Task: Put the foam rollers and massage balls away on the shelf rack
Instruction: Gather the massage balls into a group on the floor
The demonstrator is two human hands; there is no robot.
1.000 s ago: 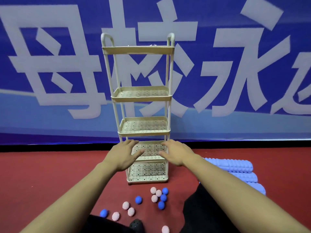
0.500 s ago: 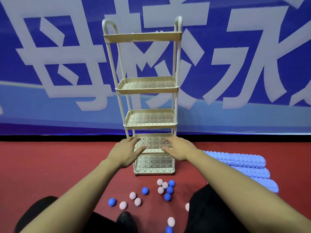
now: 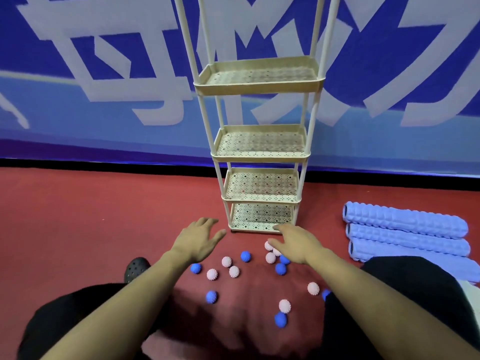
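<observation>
A tall cream shelf rack (image 3: 259,157) with perforated trays stands on the red floor against the blue wall; every tray in view holds nothing. Several spiky massage balls lie in front of it, pink ones (image 3: 226,261) and blue ones (image 3: 245,256). Three light-blue foam rollers (image 3: 405,222) lie side by side to the right of the rack. My left hand (image 3: 198,239) hovers with relaxed fingers left of the rack's base, holding nothing. My right hand (image 3: 296,242) reaches over a cluster of balls just before the bottom tray, fingers extended.
A blue banner wall (image 3: 104,87) with large white characters stands right behind the rack. My dark-clad knees (image 3: 415,294) flank the balls, and a black perforated shoe (image 3: 136,267) sits at the left. Red floor (image 3: 78,216) stretches to the left.
Both hands have come off the rack's lower tray and dropped toward the floor. The view has tilted down and closer, so the rack's top is out of frame.
</observation>
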